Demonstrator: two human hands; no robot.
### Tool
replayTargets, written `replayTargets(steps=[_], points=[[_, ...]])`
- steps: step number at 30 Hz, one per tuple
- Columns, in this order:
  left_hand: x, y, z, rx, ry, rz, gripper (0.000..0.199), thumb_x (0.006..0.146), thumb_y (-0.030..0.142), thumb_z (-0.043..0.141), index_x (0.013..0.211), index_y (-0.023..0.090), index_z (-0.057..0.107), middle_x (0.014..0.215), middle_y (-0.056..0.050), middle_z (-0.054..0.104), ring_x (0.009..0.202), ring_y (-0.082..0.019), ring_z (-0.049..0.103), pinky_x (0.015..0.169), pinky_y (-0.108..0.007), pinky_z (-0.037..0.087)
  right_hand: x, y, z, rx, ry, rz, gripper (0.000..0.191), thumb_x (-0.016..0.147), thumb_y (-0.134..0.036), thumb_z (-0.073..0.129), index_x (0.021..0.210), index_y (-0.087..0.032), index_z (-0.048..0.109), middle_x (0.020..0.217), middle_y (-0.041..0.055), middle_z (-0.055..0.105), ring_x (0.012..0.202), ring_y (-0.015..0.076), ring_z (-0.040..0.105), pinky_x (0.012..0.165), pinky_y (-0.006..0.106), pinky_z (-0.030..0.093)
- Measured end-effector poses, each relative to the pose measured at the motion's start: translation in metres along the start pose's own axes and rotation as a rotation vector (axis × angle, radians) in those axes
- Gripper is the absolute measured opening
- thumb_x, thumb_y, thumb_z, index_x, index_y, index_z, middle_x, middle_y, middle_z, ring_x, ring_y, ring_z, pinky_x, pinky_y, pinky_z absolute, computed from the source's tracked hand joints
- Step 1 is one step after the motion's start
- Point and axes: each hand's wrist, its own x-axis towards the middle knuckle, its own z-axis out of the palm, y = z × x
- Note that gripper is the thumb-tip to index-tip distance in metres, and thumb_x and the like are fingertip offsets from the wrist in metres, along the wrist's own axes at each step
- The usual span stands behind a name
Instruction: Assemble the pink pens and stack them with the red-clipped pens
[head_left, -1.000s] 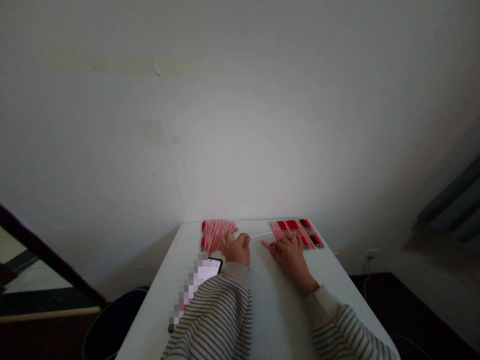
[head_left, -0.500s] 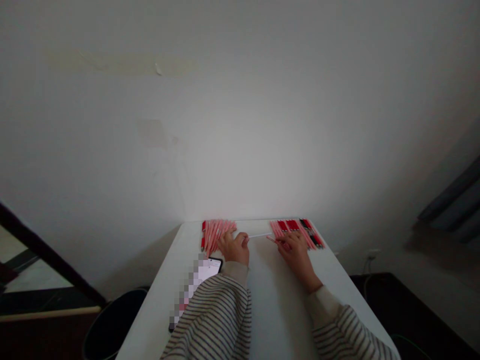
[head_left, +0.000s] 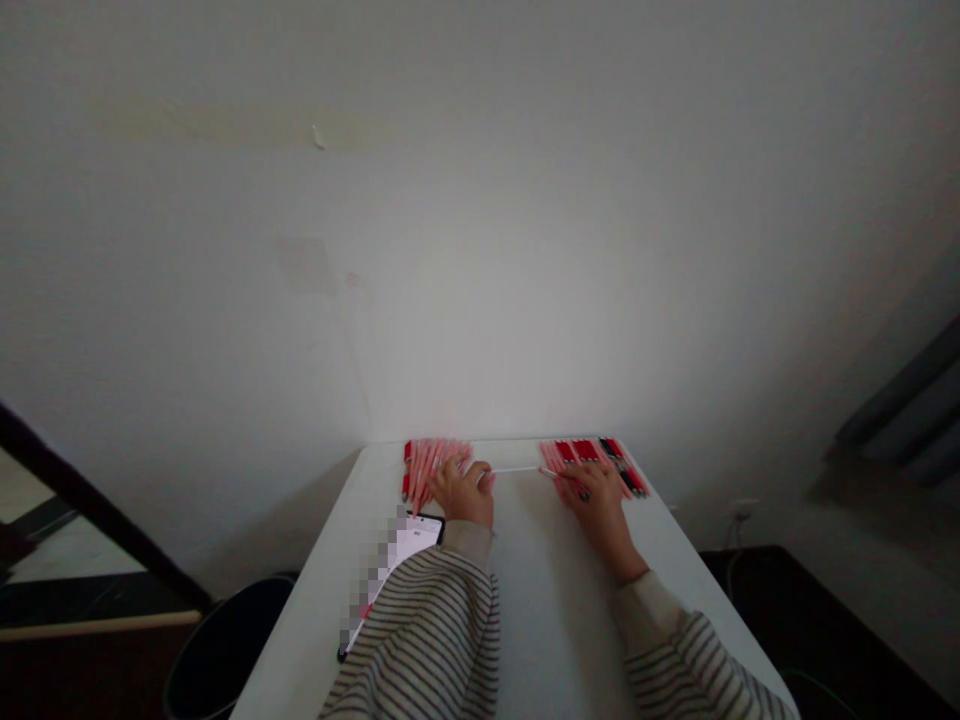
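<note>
My left hand (head_left: 463,494) is closed, thumb and finger pinching one end of a thin white rod (head_left: 516,470) that looks like a pen refill. The rod runs level to the right. Its far end meets, or nearly meets, the tip of a slim red pen piece (head_left: 551,473), pinched in my closed right hand (head_left: 596,500). Beneath and beyond my left hand lies a pile of pink pen-like sticks (head_left: 426,462). By my right hand are a row of pink sticks (head_left: 553,456) and several red pieces (head_left: 586,450).
The white table (head_left: 540,620) stands against a wall (head_left: 480,250). A phone (head_left: 412,540) lies by my left forearm, its screen lit. Black-and-red pieces (head_left: 634,480) lie at the table's right edge. A dark bin (head_left: 229,650) is on the floor at left.
The red pen piece has tilted and shifted so its tip now lines up with the white rod's right end, closing the gap. My left hand moved slightly left with the rod.
</note>
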Motion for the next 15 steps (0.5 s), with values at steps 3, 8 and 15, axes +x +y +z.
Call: replayTargets(steps=[3, 8, 15], points=[[-0.0008, 0.0012, 0.0010, -0.002, 0.016, 0.007, 0.017, 0.078, 0.039, 0.058, 0.080, 0.031, 0.072, 0.111, -0.006, 0.059, 0.111, -0.027, 0.046, 0.094, -0.047, 0.030, -0.0003, 0.0001, 0.0006, -0.005, -0.005, 0.004, 0.025, 0.085, -0.038, 0.053, 0.089, -0.021, 0.071, 0.090, 0.0080, 0.067, 0.089, 0.0226, 0.052, 0.082, 0.039, 0.039], [-0.0017, 0.0024, 0.0030, -0.018, 0.034, 0.041, 0.017, 0.079, 0.039, 0.058, 0.078, 0.032, 0.073, 0.112, -0.005, 0.059, 0.109, -0.025, 0.047, 0.094, -0.045, 0.031, -0.0005, 0.0006, 0.0017, 0.029, -0.049, -0.025, 0.023, 0.086, -0.034, 0.052, 0.090, -0.022, 0.072, 0.090, 0.0077, 0.066, 0.090, 0.0227, 0.053, 0.082, 0.039, 0.040], [-0.0045, 0.0057, 0.0025, -0.025, -0.005, 0.076, 0.017, 0.081, 0.037, 0.056, 0.079, 0.033, 0.072, 0.114, -0.002, 0.058, 0.111, -0.024, 0.045, 0.097, -0.046, 0.029, -0.0014, -0.0008, 0.0065, 0.073, -0.106, -0.079, 0.019, 0.085, -0.032, 0.056, 0.093, -0.025, 0.071, 0.089, 0.0062, 0.067, 0.094, 0.0232, 0.050, 0.084, 0.039, 0.040]])
